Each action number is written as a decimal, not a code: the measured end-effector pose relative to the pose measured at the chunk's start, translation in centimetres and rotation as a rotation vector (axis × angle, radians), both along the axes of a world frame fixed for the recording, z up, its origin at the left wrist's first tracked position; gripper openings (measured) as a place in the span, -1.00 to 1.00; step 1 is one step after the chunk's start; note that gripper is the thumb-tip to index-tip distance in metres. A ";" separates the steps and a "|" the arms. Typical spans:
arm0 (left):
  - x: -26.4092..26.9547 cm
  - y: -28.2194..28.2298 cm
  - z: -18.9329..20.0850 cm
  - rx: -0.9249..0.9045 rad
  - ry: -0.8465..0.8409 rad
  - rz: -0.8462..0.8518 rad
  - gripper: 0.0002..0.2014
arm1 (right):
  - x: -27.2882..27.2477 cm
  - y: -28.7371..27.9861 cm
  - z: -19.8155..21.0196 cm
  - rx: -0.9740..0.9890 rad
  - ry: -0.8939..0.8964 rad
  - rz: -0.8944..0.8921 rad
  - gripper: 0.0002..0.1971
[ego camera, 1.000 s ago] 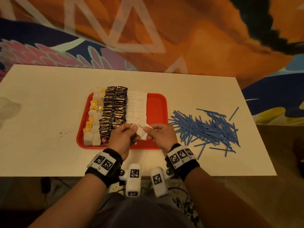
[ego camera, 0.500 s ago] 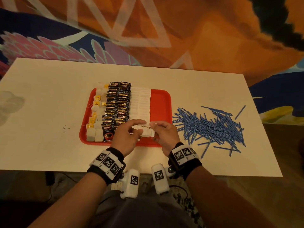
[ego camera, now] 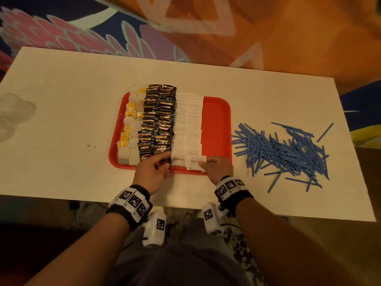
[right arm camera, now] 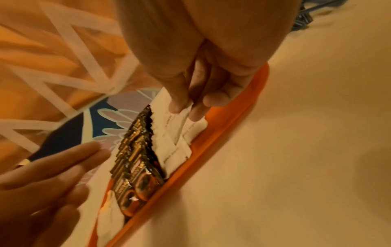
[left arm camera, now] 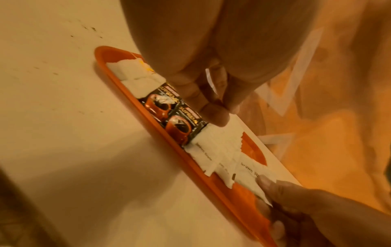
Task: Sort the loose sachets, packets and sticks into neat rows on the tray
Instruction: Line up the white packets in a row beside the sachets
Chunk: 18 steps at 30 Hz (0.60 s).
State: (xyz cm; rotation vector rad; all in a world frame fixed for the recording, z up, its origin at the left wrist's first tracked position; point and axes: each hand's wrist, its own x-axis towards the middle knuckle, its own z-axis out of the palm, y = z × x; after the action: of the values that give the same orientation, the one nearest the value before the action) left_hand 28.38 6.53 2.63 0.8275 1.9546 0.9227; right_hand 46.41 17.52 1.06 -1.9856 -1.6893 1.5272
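A white surface (ego camera: 61, 112) is sitting in front of a loud orange, pink and navy patterned backdrop, and a red tray (ego camera: 216, 120) is lying near its front edge. On the tray, rows are running from far to near: tea bags (ego camera: 132, 120) along the left, dark coffee packets (ego camera: 158, 118) next, then white sugar sachets (ego camera: 188, 124) overlapping like shingles; the right part of the tray is showing bare red. To the right of the tray, well apart from it, a loose heap of blue sticks (ego camera: 282, 151) is lying on the surface, not yet sorted. The right hand (ego camera: 218, 167) is pinching the nearest sugar sachet (left arm camera: 249, 173) by its right end between thumb and fingers, at the near end of the white row. The left hand (ego camera: 153, 170) is hovering with its fingers straight over the near coffee packets, just beside the sachet's left end — whether a fingertip is actually touching paper is hard to tell. The sachet is looking light, thin and limp, with loose filling, so it is likely sagging if lifted by one corner; holding it by a crimped end and flattening it down seems wisest — the overlapped neighbours are probably sliding easily.
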 end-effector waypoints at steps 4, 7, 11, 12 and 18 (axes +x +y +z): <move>-1.5 -1.7 -0.5 -0.052 0.007 0.051 -0.63 | -1.4 0.8 -1.6 -0.002 -0.053 0.036 -0.61; -2.6 -2.9 -0.8 -0.081 0.040 0.076 -0.64 | -2.8 1.5 -2.4 0.010 -0.061 0.022 -0.64; -3.7 -3.7 -0.8 -0.092 0.061 0.092 -0.65 | -3.7 1.7 -3.9 0.006 -0.161 0.025 -0.71; -4.0 -3.8 -0.8 -0.095 0.060 0.099 -0.65 | -3.8 1.6 -4.1 0.007 -0.188 0.036 -0.73; -5.3 -3.9 -1.1 -0.097 0.022 0.148 -0.65 | -4.3 1.5 -4.6 0.042 -0.247 0.084 -0.82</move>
State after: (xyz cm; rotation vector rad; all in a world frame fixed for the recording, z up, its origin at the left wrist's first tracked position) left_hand 23.04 2.64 1.56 0.6470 2.0842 0.8999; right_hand 42.13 18.98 -3.55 -2.1833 -1.9015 1.3026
